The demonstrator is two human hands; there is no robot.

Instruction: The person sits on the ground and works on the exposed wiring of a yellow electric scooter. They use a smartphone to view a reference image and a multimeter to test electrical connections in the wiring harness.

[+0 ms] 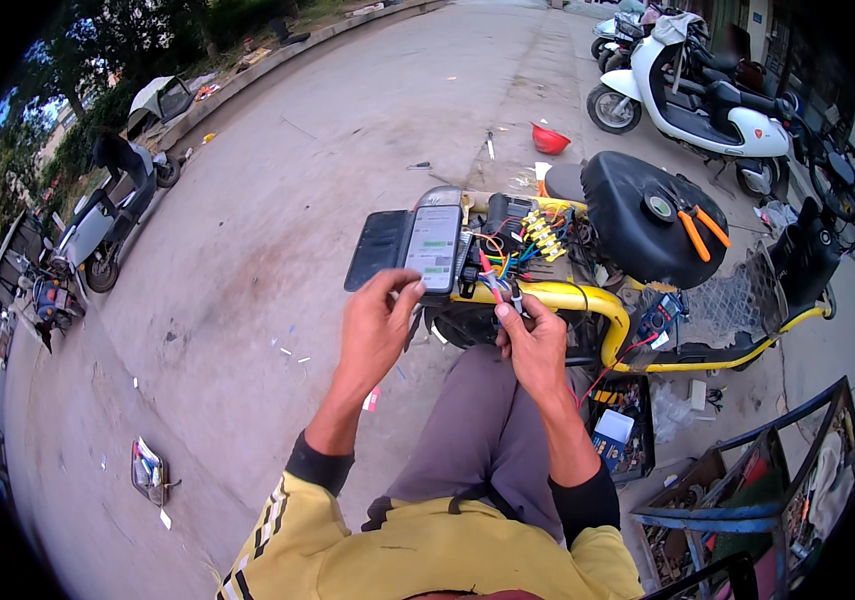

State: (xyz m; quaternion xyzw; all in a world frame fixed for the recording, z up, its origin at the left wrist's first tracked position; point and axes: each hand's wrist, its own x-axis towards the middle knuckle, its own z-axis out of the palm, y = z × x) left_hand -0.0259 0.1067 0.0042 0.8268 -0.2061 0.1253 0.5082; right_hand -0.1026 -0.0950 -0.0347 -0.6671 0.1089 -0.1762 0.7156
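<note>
A phone (435, 240) in an opened dark flip case (378, 250) rests on the rear of a yellow scooter frame (607, 318), its screen lit. My left hand (379, 300) is at the screen's lower left edge, fingers stretched out and holding nothing. Closed in my right hand (535, 345) are test probes, a red probe (488, 268) among them, their tips up by the wiring. Coloured wires run to a yellow terminal block (544, 237) beside that hand. A red lead trails to a multimeter (660, 315) on the scooter's right.
A black seat (647, 215) carries orange-handled pliers (699, 230) and a roll of tape. Below the frame stands a toolbox (632, 425); metal bins (717, 510) are at lower right. A red helmet-like bowl (549, 138) lies beyond, near a white scooter (692, 105).
</note>
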